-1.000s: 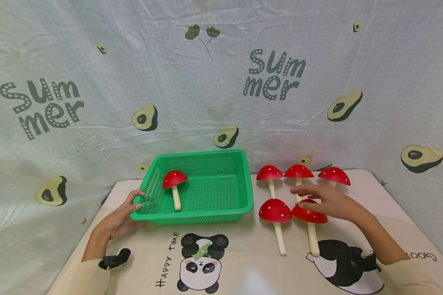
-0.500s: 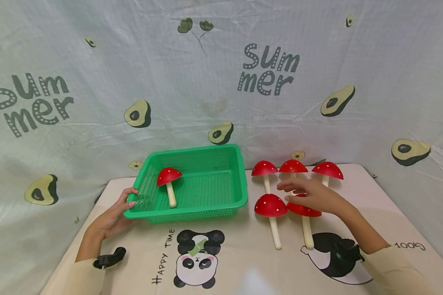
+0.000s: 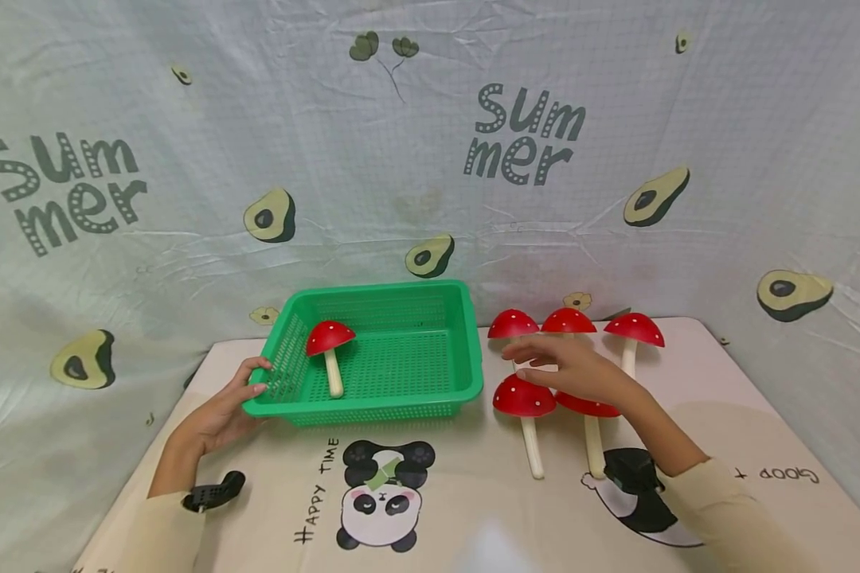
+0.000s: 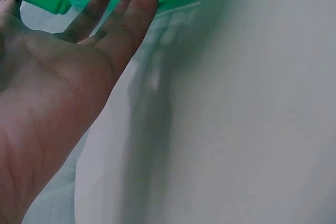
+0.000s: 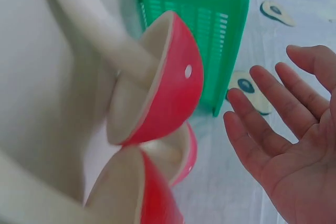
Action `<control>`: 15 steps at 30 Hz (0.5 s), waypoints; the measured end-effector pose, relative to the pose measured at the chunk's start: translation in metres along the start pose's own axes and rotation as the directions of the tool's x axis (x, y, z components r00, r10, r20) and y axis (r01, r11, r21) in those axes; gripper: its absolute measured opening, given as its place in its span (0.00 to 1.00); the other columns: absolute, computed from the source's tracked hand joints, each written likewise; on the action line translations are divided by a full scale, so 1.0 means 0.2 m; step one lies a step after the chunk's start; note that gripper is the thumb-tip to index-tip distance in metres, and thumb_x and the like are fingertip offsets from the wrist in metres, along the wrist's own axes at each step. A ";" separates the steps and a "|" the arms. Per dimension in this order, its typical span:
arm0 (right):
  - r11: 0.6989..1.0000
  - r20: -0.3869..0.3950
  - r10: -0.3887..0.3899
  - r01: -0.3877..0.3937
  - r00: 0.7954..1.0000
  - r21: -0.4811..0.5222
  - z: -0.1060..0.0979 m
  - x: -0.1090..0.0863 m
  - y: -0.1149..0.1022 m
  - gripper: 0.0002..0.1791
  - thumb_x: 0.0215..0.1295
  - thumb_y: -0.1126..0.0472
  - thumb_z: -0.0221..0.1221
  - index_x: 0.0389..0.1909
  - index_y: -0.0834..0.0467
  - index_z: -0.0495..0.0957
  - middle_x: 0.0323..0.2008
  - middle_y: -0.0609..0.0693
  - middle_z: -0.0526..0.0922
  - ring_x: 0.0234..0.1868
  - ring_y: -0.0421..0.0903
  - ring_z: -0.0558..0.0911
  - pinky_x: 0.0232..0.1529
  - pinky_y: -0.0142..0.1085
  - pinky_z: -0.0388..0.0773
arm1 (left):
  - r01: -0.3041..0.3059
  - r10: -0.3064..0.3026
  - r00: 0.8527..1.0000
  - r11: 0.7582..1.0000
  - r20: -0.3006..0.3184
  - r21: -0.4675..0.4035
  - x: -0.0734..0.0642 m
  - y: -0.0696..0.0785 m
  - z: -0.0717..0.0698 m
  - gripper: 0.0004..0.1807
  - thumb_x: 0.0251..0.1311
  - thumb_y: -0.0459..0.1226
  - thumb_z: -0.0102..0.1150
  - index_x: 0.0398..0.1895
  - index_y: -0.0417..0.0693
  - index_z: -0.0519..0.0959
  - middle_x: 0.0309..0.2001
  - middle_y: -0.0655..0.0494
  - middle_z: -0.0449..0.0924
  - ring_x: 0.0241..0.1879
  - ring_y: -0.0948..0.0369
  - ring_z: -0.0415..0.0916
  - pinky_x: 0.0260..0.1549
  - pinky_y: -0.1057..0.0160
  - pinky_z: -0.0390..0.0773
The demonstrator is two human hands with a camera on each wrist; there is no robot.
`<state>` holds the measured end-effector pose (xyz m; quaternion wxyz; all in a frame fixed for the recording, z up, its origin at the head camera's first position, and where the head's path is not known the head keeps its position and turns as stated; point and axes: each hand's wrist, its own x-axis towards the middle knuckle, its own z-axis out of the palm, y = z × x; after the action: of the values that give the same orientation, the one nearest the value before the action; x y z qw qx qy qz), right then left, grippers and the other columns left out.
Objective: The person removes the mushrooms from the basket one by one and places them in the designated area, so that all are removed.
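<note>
In the head view, my left hand (image 3: 218, 414) holds the left front corner of a green plastic basket (image 3: 373, 412), thumb at its rim. The left wrist view shows other fingers (image 4: 128, 30) reaching under the basket's side. One red-capped toy mushroom (image 3: 330, 338) with a pale stem lies inside. My right hand (image 3: 573, 368) hovers over the mushrooms to the right, nearest a front mushroom (image 3: 523, 398), fingers loosely extended and holding nothing. In the right wrist view, its palm (image 5: 299, 171) stands apart from the caps. Another front mushroom (image 3: 593, 446) is partly hidden by that hand.
Behind stand a back-left mushroom (image 3: 512, 324), a back-middle mushroom (image 3: 568, 321) and a back-right mushroom (image 3: 634, 329). A printed cloth wall (image 3: 373, 175) rises close behind the basket. The tabletop (image 3: 487, 509) carries a printed panda.
My right hand has moved left from above the right front mushroom to above the left front one. The left hand stays at the basket's corner. The head view has shifted slightly.
</note>
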<state>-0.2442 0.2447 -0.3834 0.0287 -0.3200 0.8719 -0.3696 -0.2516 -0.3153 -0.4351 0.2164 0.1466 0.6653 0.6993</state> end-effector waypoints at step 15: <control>0.992 0.029 -0.032 0.029 0.999 0.123 0.07 0.18 -0.11 0.24 0.66 0.58 0.68 0.62 0.53 0.77 0.58 0.52 0.82 0.59 0.55 0.82 0.55 0.45 0.80 | 0.019 -0.019 1.000 1.000 -0.020 0.007 0.01 0.01 0.00 0.17 0.79 0.35 0.39 0.56 0.73 0.58 0.69 0.43 0.33 0.55 0.61 0.69 0.52 0.62 0.75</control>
<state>-0.2557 0.2032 -0.3727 0.0560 -0.3366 0.8419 -0.4180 -0.2523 -0.3140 -0.4340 0.2158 0.1341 0.6714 0.6962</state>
